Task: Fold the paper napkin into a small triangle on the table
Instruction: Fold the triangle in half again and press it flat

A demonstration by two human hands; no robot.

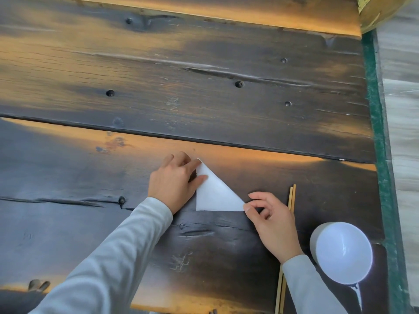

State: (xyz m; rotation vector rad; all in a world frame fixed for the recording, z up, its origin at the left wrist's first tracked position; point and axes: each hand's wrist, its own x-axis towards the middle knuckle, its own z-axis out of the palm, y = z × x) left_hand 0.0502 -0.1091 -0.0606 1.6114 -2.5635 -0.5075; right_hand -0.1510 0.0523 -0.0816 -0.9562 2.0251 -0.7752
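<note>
White paper napkin (pixel 214 196), folded to a flat triangle, lies on the dark scorched-plank wooden table (pixel 204 87) near its front edge. Left hand (pixel 172 184) presses the top corner, forefinger and thumb laid on the paper. Right hand (pixel 272 225) pinches the lower right corner, just beside pale wooden chopsticks (pixel 292 196); round white bowl (pixel 342 252) near.

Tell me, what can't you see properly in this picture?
Head view:
- Napkin: its left edge hides under the left hand.
- Chopsticks: middle hidden behind the right hand and sleeve; lower ends cut off by the bottom edge.
- Yellowish round thing, top right: mostly cut off by the corner; cannot tell what it is.
- Floor at right: blurred.
</note>
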